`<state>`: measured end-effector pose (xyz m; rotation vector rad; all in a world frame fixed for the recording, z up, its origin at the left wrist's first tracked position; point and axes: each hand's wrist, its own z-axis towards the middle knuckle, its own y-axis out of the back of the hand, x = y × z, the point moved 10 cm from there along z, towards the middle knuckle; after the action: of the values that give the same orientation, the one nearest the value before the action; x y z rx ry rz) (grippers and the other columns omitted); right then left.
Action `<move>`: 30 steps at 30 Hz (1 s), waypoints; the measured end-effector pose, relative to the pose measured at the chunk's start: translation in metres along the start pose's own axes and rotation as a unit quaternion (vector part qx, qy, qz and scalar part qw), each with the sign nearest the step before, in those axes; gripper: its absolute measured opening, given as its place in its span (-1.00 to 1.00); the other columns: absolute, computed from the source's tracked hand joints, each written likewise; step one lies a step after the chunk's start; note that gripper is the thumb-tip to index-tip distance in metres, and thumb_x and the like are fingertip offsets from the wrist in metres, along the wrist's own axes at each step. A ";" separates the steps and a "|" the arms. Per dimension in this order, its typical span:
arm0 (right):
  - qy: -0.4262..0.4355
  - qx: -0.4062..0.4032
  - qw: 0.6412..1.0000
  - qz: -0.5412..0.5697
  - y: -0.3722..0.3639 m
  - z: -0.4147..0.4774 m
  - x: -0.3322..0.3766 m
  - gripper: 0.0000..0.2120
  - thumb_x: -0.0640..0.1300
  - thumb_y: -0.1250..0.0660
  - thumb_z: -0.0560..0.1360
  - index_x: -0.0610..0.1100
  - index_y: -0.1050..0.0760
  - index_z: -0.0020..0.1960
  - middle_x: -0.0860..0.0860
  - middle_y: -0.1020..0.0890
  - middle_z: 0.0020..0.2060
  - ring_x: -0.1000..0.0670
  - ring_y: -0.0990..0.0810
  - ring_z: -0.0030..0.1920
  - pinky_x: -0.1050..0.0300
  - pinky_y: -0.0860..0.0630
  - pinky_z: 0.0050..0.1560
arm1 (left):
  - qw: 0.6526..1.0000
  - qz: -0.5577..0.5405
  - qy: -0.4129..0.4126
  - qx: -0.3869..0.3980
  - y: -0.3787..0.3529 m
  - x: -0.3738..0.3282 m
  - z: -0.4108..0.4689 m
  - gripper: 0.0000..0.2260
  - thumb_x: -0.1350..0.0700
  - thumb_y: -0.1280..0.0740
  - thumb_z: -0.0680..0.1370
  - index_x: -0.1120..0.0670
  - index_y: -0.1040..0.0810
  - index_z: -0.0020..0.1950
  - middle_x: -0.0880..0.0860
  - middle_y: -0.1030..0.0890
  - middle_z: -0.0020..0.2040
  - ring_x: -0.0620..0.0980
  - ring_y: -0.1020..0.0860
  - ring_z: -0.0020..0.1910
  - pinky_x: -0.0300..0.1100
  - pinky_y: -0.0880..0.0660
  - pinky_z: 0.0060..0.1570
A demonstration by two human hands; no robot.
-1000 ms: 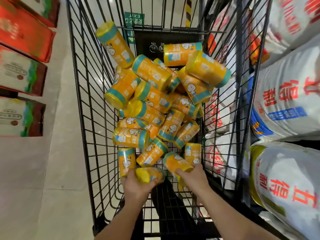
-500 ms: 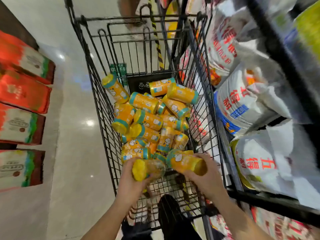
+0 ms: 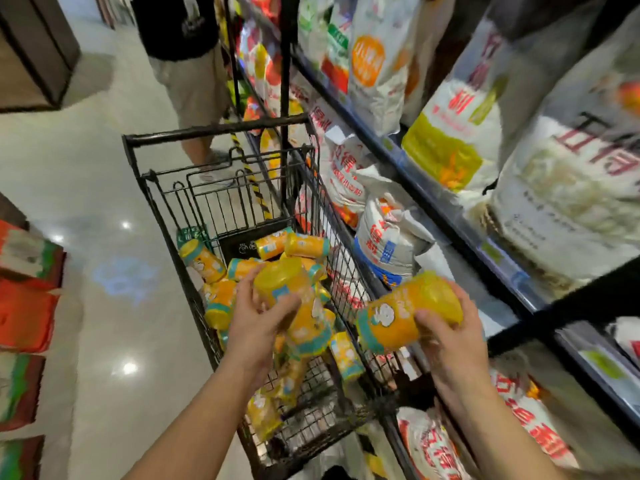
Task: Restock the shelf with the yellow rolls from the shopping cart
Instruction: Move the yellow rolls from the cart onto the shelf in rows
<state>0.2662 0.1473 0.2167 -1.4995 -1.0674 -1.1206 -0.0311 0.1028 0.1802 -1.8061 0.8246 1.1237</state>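
Above the cart (image 3: 214,131), left hand (image 3: 256,327) gripping yellow roll (image 3: 294,296), right hand (image 3: 450,341) gripping second roll (image 3: 401,317) nearer shelf (image 3: 433,200)

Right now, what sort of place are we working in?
Most likely a supermarket aisle: a wire shopping cart holding yellow rolls, beside shelving stacked with printed sacks.

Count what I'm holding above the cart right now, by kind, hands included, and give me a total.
Hands: 2, left hand and right hand.
Yellow rolls held: 2, left roll, right roll.
Total: 4.
Rolls lying in the shopping cart are too blurred to count.
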 end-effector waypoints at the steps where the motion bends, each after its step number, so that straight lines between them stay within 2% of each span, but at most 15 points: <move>1: 0.003 -0.004 0.999 0.038 0.006 -0.007 0.010 -0.36 -0.33 -0.49 0.30 -0.03 -0.44 0.33 -0.07 -0.63 -0.04 -0.02 -0.60 -0.13 0.19 -0.59 -0.25 | 1.000 -0.007 -0.002 0.016 -0.013 -0.009 -0.005 -0.50 0.29 -0.42 0.49 0.17 -0.36 0.39 0.17 -0.62 -0.03 -0.07 -0.64 -0.15 -0.24 -0.58 -0.24; 3: 0.008 -0.010 0.996 0.083 0.017 -0.019 0.030 -0.17 -0.11 -0.64 0.08 -0.06 -0.46 0.32 0.00 -0.69 -0.10 0.00 -0.65 -0.16 0.13 -0.59 -0.24 | 0.998 -0.026 0.002 0.055 -0.044 -0.025 -0.017 -0.72 0.32 -0.32 0.55 0.28 -0.39 0.24 0.14 -0.54 -0.28 -0.17 -0.59 -0.35 -0.31 -0.53 -0.36; 4: 0.017 -0.015 0.995 0.101 0.022 -0.026 0.043 -0.12 -0.05 -0.66 0.00 -0.07 -0.48 0.28 0.01 -0.70 -0.14 0.02 -0.66 -0.19 0.11 -0.59 -0.26 | 0.996 -0.032 0.006 0.081 -0.062 -0.032 -0.025 -0.73 0.32 -0.30 0.56 0.31 -0.39 0.24 0.17 -0.53 -0.28 -0.18 -0.57 -0.40 -0.32 -0.51 -0.40; 5: 0.028 -0.014 0.993 0.117 0.027 -0.033 0.055 -0.18 -0.02 -0.66 0.01 -0.09 -0.50 0.23 0.02 -0.70 -0.18 0.04 -0.67 -0.22 0.12 -0.59 -0.29 | 0.994 -0.040 0.009 0.101 -0.078 -0.039 -0.033 -0.67 0.30 -0.30 0.57 0.35 -0.36 0.30 0.24 -0.52 -0.26 -0.18 -0.55 -0.43 -0.32 -0.50 -0.42; 6: 0.038 -0.012 0.990 0.134 0.034 -0.040 0.067 -0.36 -0.06 -0.62 0.13 -0.11 -0.51 0.16 0.02 -0.69 -0.22 0.06 -0.66 -0.25 0.14 -0.59 -0.31 | 0.993 -0.048 0.014 0.108 -0.092 -0.045 -0.041 -0.60 0.27 -0.32 0.54 0.38 -0.34 0.33 0.28 -0.52 -0.25 -0.17 -0.53 -0.43 -0.32 -0.50 -0.43; 8: 0.053 -0.008 0.982 0.180 0.045 -0.055 0.091 -0.73 -0.22 -0.40 0.31 -0.11 -0.51 0.01 0.05 -0.66 -0.31 0.11 -0.63 -0.32 0.19 -0.58 -0.32 | 0.990 -0.051 0.025 0.130 -0.125 -0.057 -0.057 -0.59 0.17 -0.37 0.41 0.29 -0.43 0.21 0.17 -0.58 -0.23 -0.06 -0.58 -0.34 -0.23 -0.57 -0.37; 10: 0.071 -0.013 0.975 0.212 0.063 -0.067 0.113 -0.78 -0.21 -0.34 0.29 -0.08 -0.50 -0.06 0.06 -0.64 -0.35 0.12 -0.60 -0.34 0.22 -0.58 -0.30 | 0.984 -0.053 0.027 0.168 -0.159 -0.066 -0.078 -0.67 0.11 -0.33 0.37 0.15 -0.47 0.11 0.12 -0.61 -0.18 0.06 -0.62 -0.26 -0.07 -0.61 -0.29; 12: 0.082 -0.018 0.971 0.225 0.082 -0.081 0.133 -0.73 -0.15 -0.37 0.26 -0.08 -0.51 -0.03 0.05 -0.66 -0.31 0.10 -0.63 -0.30 0.20 -0.61 -0.22 | 0.980 -0.055 0.019 0.191 -0.187 -0.075 -0.100 -0.76 0.15 -0.33 0.45 0.11 -0.44 0.09 0.13 -0.59 -0.18 0.11 -0.60 -0.25 -0.01 -0.61 -0.26; 15: 0.097 -0.039 0.971 0.214 0.124 -0.106 0.159 -0.73 -0.14 -0.37 0.28 -0.07 -0.52 -0.02 0.03 -0.68 -0.28 0.07 -0.65 -0.26 0.09 -0.60 -0.10 | 0.969 -0.050 0.025 0.240 -0.230 -0.082 -0.143 -0.64 0.15 -0.45 0.36 0.10 -0.43 0.09 0.15 -0.58 -0.16 0.15 -0.61 -0.22 0.16 -0.60 -0.13; 18: 0.101 -0.047 0.971 0.211 0.166 -0.136 0.182 -0.67 -0.10 -0.42 0.26 -0.07 -0.55 0.01 -0.06 -0.68 -0.15 -0.07 -0.66 -0.10 -0.12 -0.56 0.08 | 0.956 -0.016 -0.008 0.293 -0.273 -0.088 -0.189 -0.60 0.14 -0.50 0.37 0.12 -0.49 0.16 0.12 -0.66 -0.13 0.11 -0.67 -0.19 0.11 -0.64 -0.16; 20: 0.107 -0.054 0.970 0.211 0.194 -0.159 0.200 -0.60 -0.04 -0.42 0.21 -0.09 -0.55 0.04 -0.09 -0.68 -0.14 -0.10 -0.66 -0.09 -0.14 -0.59 0.04 | 0.950 -0.006 -0.029 0.310 -0.300 -0.093 -0.220 -0.52 0.15 -0.51 0.35 0.17 -0.48 0.22 0.13 -0.69 -0.10 0.09 -0.69 -0.17 0.04 -0.64 -0.18; 23: 0.139 -0.044 0.971 0.191 0.230 -0.194 0.235 -0.59 -0.10 -0.38 0.28 -0.14 -0.50 0.11 -0.08 -0.70 -0.18 -0.04 -0.70 -0.19 0.02 -0.67 -0.21 | 0.940 0.007 -0.048 0.337 -0.339 -0.099 -0.267 -0.45 0.08 -0.50 0.31 0.19 -0.47 0.25 0.13 -0.70 -0.06 0.09 -0.70 -0.14 0.01 -0.62 -0.17; 26: 0.176 -0.035 0.975 0.134 0.256 -0.230 0.270 -0.21 0.05 -0.64 0.06 -0.12 -0.47 0.23 -0.11 -0.72 -0.03 -0.11 -0.72 -0.09 -0.01 -0.66 -0.17 | 0.926 0.023 -0.070 0.370 -0.372 -0.106 -0.314 -0.39 0.02 -0.57 0.25 0.19 -0.48 0.22 0.10 -0.70 -0.10 0.09 -0.70 -0.15 0.02 -0.61 -0.17; 27: 0.189 -0.041 0.974 0.117 0.267 -0.242 0.279 -0.18 0.06 -0.65 0.02 -0.10 -0.48 0.22 -0.11 -0.72 -0.03 -0.11 -0.72 -0.08 -0.02 -0.66 -0.15 | 0.921 0.032 -0.081 0.380 -0.382 -0.109 -0.328 -0.38 0.00 -0.57 0.25 0.20 -0.48 0.22 0.11 -0.70 -0.10 0.10 -0.70 -0.15 0.02 -0.60 -0.17; 30: 0.220 -0.065 0.971 0.071 0.301 -0.274 0.304 -0.31 0.01 -0.56 0.07 -0.07 -0.50 0.18 -0.11 -0.72 -0.03 -0.12 -0.71 -0.06 -0.04 -0.66 -0.13 | 0.908 0.043 -0.108 0.403 -0.409 -0.119 -0.368 -0.43 0.00 -0.54 0.28 0.17 -0.49 0.22 0.13 -0.71 -0.05 0.11 -0.70 -0.12 0.02 -0.62 -0.17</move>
<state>0.5780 -0.1424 0.4952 -1.3163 -0.5823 -1.3614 0.4060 -0.0359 0.5074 -0.9481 1.0402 0.8284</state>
